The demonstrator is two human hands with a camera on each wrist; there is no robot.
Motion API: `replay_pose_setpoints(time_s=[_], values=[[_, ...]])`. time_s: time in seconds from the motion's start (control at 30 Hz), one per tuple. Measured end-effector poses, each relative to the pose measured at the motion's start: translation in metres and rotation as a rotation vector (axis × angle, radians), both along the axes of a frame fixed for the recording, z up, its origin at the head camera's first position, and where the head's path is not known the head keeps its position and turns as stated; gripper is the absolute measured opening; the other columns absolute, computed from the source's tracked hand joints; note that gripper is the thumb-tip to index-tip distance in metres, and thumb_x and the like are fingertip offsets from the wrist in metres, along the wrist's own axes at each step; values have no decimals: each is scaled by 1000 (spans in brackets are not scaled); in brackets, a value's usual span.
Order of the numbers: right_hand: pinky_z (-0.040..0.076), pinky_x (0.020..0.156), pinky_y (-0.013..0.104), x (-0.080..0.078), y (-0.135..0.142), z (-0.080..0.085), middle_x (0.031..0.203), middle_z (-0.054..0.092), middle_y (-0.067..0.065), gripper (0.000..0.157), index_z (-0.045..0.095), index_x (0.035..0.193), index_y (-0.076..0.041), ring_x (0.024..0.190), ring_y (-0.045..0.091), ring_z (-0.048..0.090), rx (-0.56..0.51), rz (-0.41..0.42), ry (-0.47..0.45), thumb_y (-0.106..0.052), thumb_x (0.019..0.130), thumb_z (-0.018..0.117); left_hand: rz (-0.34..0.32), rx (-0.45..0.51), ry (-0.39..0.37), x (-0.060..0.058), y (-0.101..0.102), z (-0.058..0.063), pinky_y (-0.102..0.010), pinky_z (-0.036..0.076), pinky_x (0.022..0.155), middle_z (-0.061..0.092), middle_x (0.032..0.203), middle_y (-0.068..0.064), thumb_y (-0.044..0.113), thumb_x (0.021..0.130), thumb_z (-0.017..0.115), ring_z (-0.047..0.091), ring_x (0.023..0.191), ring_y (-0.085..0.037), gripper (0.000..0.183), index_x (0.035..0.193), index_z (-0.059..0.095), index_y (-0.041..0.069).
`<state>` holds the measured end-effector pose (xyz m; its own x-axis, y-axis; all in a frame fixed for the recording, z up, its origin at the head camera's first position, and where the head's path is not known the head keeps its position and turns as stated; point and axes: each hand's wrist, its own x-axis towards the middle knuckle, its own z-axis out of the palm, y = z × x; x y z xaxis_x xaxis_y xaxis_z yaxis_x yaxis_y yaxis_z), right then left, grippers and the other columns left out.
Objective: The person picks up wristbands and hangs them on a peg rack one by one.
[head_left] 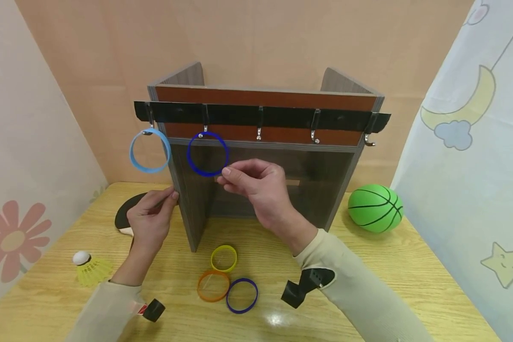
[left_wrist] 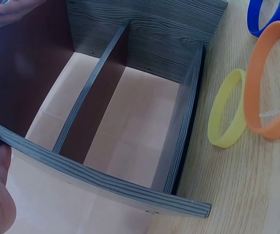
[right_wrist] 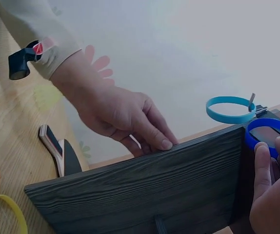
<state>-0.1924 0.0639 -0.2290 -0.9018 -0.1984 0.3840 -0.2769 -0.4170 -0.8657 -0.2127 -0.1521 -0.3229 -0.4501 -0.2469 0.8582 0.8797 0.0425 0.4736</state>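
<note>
A dark blue silicone wristband [head_left: 208,175] is pinched at its lower right between the thumb and fingers of my right hand [head_left: 261,187]. Its top is at the second hook [head_left: 203,133] from the left; in the right wrist view that hook's tip shows inside the blue band [right_wrist: 257,126]. A light blue wristband [head_left: 132,159] hangs from the leftmost hook [head_left: 151,128]. My left hand [head_left: 151,216] grips the left side panel [head_left: 184,199] of a grey wooden shelf by its edge, the thumb toward the front.
A black hook rail [head_left: 235,115] crosses the shelf's front. Yellow [head_left: 213,266], orange [head_left: 198,289] and another dark blue wristband [head_left: 255,300] lie on the wooden table [head_left: 367,294]. Left are a yellow shuttlecock [head_left: 93,270] and a table tennis paddle [head_left: 123,216]; right, a green ball [head_left: 376,208].
</note>
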Motion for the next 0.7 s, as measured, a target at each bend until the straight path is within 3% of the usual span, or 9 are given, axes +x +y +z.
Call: replay_pose_setpoints(time_s=[0.1, 0.33, 0.7], values=[[54, 80, 41, 0, 2, -2, 85, 68, 18, 4, 69, 89, 4, 79, 28, 69, 30, -7, 0, 4, 86, 67, 19, -7, -5, -5, -3, -5, -14, 52, 64, 65, 75, -19, -21, 79, 63, 62, 71, -10, 9, 87, 63, -24], [55, 78, 43, 3, 7, -17, 86, 67, 18, 10, 67, 91, 9, 77, 27, 68, 147, -23, -27, 2, 84, 70, -18, 22, 0, -17, -9, -20, -17, 54, 66, 66, 78, -20, -19, 80, 64, 64, 73, -13, 11, 91, 65, -22], [57, 72, 41, 10, 24, -47, 83, 69, 15, 12, 67, 90, 8, 77, 32, 67, 357, -33, -24, -1, 83, 72, -23, 22, 15, -16, -7, -19, -18, 54, 68, 66, 79, -20, -15, 80, 66, 65, 73, -14, 12, 91, 65, -21]])
